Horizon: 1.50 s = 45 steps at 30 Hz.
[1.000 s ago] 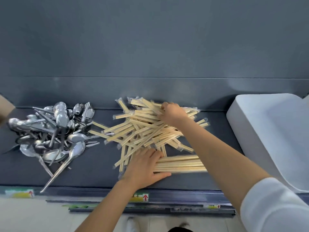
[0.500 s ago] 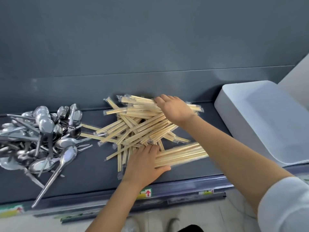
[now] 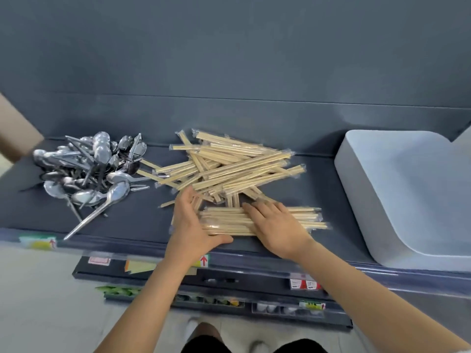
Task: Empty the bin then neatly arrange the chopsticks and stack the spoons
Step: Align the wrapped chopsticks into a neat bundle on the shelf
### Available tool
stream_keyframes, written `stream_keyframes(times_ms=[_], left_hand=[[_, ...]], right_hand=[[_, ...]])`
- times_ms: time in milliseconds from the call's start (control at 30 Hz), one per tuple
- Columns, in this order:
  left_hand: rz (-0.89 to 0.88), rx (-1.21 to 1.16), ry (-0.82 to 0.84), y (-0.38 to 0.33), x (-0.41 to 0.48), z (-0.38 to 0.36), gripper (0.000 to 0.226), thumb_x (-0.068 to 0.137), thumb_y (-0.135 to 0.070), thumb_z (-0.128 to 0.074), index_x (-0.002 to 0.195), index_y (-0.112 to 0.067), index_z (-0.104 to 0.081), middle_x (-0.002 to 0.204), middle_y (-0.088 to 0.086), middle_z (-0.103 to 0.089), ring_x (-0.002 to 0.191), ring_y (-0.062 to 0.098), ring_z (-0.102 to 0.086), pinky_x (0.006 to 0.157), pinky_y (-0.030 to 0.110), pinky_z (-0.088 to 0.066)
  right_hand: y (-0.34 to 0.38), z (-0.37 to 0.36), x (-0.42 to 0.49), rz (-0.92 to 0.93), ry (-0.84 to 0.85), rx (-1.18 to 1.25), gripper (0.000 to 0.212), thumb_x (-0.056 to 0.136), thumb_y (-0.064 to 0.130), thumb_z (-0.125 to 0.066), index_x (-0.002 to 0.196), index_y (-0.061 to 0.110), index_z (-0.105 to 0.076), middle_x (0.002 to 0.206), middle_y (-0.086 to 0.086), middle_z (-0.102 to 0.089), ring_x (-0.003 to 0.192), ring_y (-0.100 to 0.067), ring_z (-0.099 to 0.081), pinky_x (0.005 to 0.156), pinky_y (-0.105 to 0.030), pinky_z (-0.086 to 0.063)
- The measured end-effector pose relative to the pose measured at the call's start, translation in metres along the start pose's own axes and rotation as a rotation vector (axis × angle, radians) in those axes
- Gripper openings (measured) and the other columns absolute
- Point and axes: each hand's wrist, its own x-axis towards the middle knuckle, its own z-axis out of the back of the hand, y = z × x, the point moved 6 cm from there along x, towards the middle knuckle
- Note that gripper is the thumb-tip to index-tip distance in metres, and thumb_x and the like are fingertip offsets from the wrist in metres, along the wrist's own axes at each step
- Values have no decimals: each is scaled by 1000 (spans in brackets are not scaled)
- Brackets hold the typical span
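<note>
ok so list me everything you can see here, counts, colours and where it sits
loose chopsticks: many, too tangled to count, pale wood in clear wrappers, criss-crossed heap mid shelf
aligned chopsticks: a small row, pale wood, parallel at the shelf front
spoons: a heap, uncounted, silver, left part of shelf
bin: one, pale grey, right end of shelf
shelf: one, dark grey, carries all of these
labels: several, mixed colours, along the front edges below
brown thing: one, cut off at left edge, cannot tell what
left hand: fingers straight, at the row's left end
right hand: flat on the row
</note>
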Motion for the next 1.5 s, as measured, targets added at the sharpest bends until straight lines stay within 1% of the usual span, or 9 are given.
stream_keyframes(times_ms=[200,367,533,767,867,967,1233,1367,1500], left_hand=[[-261,460,188,-15,4,-14,81,67,-76,-51,129,-25,-54,127,-9,-54,120,15,-48,105,30,-32],[-122,275,120,-8,6,-13,83,53,-79,-62,118,-27,-58,114,-13,-58,107,10,-51,96,33,-41],[-57,224,113,-1,7,-13,88,47,-77,-71,119,-29,-59,117,-13,-58,111,10,-51,97,34,-44],[-7,65,153,4,12,-20,73,47,-49,-90,112,-37,-61,112,-17,-57,107,7,-52,93,28,-43],[-67,90,187,4,10,-21,75,51,-61,-83,120,-41,-60,117,-19,-53,115,8,-47,101,32,-37],[-116,129,205,2,9,-23,73,55,-73,-67,120,-41,-61,118,-18,-53,115,10,-48,102,36,-34],[-339,611,258,-17,3,-26,73,78,-74,-32,133,-29,-49,127,-10,-54,119,15,-49,108,35,-18],[-377,693,262,-27,-2,-33,62,90,-59,-39,141,-23,-39,134,-5,-48,124,18,-45,110,32,-20],[-290,578,308,-19,-5,-37,63,90,-58,-38,147,-35,-27,137,-7,-40,129,17,-37,108,33,-24]], right_hand=[[10,-2,3,34,27,10,58,99,46,-24,129,7,-54,112,-8,-63,96,-30,-62,84,-41,-51],[14,7,5,34,57,155,68,94,51,-26,143,6,-38,134,-11,-53,119,-29,-51,103,-42,-37],[-16,12,-7,-90,5,78,74,85,70,-34,125,13,-57,122,-3,-61,108,-25,-57,94,-38,-42],[-10,15,-9,-53,-75,440,60,94,55,-32,132,13,-52,130,-1,-54,124,-18,-44,103,-26,-23],[-38,27,-26,-305,-283,434,52,96,49,-30,121,15,-60,118,0,-61,113,-21,-52,97,-27,-29],[-60,14,-46,-534,-139,325,48,99,49,-30,128,18,-53,128,1,-55,121,-20,-44,103,-36,-28],[-52,1,-48,-458,-30,55,74,92,63,-5,104,12,-57,102,-7,-55,94,-28,-54,92,-46,-41],[-35,17,-34,-374,-97,-100,65,95,55,-20,93,10,-66,93,-8,-63,81,-29,-60,84,-45,-49],[-32,37,-11,-317,-267,259,38,96,34,-45,118,8,-60,115,-11,-59,100,-32,-58,86,-40,-48]])
